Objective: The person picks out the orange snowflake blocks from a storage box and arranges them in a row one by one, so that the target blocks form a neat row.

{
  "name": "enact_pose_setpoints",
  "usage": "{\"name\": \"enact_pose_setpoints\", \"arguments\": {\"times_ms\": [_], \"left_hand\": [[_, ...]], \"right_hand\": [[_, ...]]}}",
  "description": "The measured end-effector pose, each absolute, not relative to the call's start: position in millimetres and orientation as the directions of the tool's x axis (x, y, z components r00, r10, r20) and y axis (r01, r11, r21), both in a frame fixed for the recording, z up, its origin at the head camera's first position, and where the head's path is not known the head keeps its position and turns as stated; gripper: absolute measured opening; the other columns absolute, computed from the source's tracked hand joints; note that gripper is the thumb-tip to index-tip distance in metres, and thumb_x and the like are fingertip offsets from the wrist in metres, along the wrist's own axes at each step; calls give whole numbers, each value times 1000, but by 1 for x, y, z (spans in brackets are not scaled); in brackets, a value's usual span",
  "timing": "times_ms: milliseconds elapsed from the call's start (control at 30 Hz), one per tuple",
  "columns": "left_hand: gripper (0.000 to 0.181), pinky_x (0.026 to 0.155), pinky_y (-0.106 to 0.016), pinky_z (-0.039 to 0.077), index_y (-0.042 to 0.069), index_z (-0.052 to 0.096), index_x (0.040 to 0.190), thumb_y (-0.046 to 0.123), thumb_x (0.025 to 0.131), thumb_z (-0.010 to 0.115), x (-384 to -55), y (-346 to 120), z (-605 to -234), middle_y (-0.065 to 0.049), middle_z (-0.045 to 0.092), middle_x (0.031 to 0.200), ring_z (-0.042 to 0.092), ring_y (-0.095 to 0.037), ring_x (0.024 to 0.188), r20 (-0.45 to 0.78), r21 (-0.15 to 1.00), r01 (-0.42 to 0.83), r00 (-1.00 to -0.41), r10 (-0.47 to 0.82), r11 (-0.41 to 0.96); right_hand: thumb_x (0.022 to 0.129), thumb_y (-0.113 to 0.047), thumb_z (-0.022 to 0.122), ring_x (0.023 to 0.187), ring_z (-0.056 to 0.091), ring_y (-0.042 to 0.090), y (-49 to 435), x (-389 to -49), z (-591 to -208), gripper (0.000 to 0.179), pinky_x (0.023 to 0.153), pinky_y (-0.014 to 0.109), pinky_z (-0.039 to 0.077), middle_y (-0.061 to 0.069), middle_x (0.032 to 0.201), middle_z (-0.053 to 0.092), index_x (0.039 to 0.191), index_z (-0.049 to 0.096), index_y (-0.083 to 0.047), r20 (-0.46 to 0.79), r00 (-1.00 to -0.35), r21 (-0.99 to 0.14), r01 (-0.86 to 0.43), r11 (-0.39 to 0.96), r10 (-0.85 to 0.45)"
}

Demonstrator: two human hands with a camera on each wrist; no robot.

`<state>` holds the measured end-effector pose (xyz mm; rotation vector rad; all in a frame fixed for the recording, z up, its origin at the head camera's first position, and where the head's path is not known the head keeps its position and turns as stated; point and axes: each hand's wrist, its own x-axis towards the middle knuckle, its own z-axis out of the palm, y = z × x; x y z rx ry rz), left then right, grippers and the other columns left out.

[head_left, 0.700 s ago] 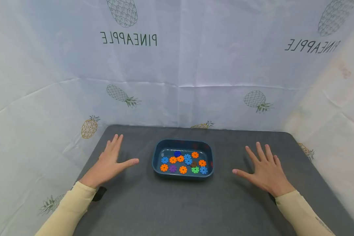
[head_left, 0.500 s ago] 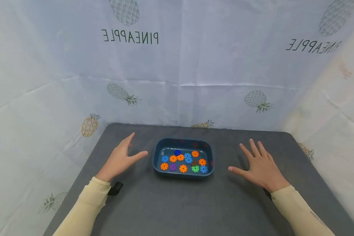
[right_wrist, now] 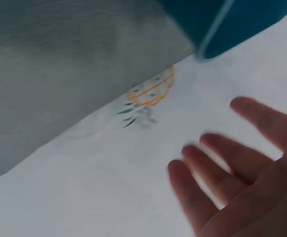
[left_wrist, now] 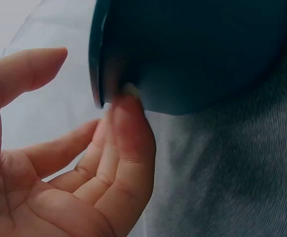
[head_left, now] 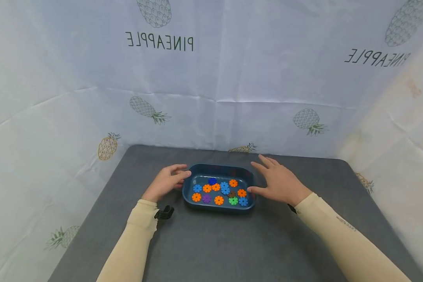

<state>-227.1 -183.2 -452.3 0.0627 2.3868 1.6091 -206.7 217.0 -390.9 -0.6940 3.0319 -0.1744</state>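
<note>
A dark blue rectangular tray point(head_left: 218, 209) sits mid-table. Inside it lie several notched plastic discs, among them an orange disc point(head_left: 219, 200), a purple disc point(head_left: 206, 198) and a green disc point(head_left: 233, 201). At the tray's left end is my left hand point(head_left: 166, 183). Its bent fingertips point(left_wrist: 128, 106) meet the tray's outer side in the left wrist view, while the thumb stands apart from the wall. My right hand point(head_left: 280, 182) is beside the right end, fingers spread, thumb tip close to the rim. In the right wrist view its fingers point(right_wrist: 222, 168) hold nothing.
The grey table point(head_left: 211, 246) has rounded far corners. Behind it and along both sides hangs a white cloth point(head_left: 253, 74) printed with pineapples. A black strap point(head_left: 164, 212) is on the left wrist.
Both hands have come inward to the tray, the left moving right and the right moving left. The left fingers have bent. The tray and discs have stayed in place.
</note>
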Motion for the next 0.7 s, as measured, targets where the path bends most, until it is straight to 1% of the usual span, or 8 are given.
{"name": "enact_pose_setpoints", "arguments": {"times_ms": [100, 200, 300, 433, 567, 633, 700], "left_hand": [[66, 100, -47, 63, 14, 56, 157, 48, 104, 72, -229, -183, -458, -19, 67, 143, 73, -31, 111, -199, 923, -124, -964, 176, 364], [60, 94, -43, 64, 14, 57, 156, 43, 105, 70, -230, -183, -463, -18, 69, 137, 71, -28, 103, -206, 924, -128, -960, 187, 360], [56, 89, -39, 64, 14, 57, 156, 36, 107, 70, -231, -183, -466, -17, 71, 130, 69, -25, 96, -201, 925, -118, -959, 200, 361], [55, 87, -37, 64, 12, 57, 157, 30, 106, 72, -232, -182, -466, -15, 74, 118, 68, -23, 90, -185, 928, -100, -960, 211, 358], [55, 86, -36, 64, 11, 56, 157, 27, 106, 72, -233, -182, -465, -15, 73, 109, 66, -23, 87, -184, 930, -99, -959, 215, 354], [55, 86, -36, 64, 11, 56, 156, 27, 106, 72, -233, -183, -465, -15, 72, 107, 65, -24, 87, -184, 931, -101, -959, 213, 351], [55, 86, -36, 64, 11, 56, 156, 27, 106, 72, -233, -184, -464, -16, 71, 107, 65, -24, 87, -182, 932, -100, -960, 212, 349]], "right_hand": [[94, -54, 81, 152, 48, 45, 200, -215, -387, 82, 117, 65, 46, 21, 167, 47, 159, 55, -13, -37, -875, -142, -474, 869, -483], [94, -45, 84, 144, 57, 39, 187, -223, -386, 71, 113, 60, 52, 16, 158, 58, 154, 61, -14, -89, -849, -183, -501, 846, -521], [95, -38, 85, 136, 63, 35, 180, -228, -388, 63, 110, 56, 55, 12, 153, 63, 150, 65, -14, -157, -823, -234, -507, 830, -547], [96, -30, 85, 131, 66, 32, 174, -235, -394, 55, 109, 53, 57, 11, 146, 68, 145, 69, -11, -230, -792, -276, -504, 818, -566], [96, -27, 85, 126, 69, 30, 166, -242, -402, 48, 106, 51, 58, 11, 139, 73, 138, 72, -8, -281, -757, -269, -528, 805, -590], [97, -25, 84, 121, 71, 30, 162, -244, -404, 43, 104, 49, 60, 11, 134, 75, 135, 74, -8, -302, -736, -255, -549, 796, -606], [97, -24, 83, 112, 74, 26, 157, -247, -405, 39, 100, 47, 61, 10, 129, 77, 132, 75, -8, -326, -720, -237, -565, 790, -613]]}}
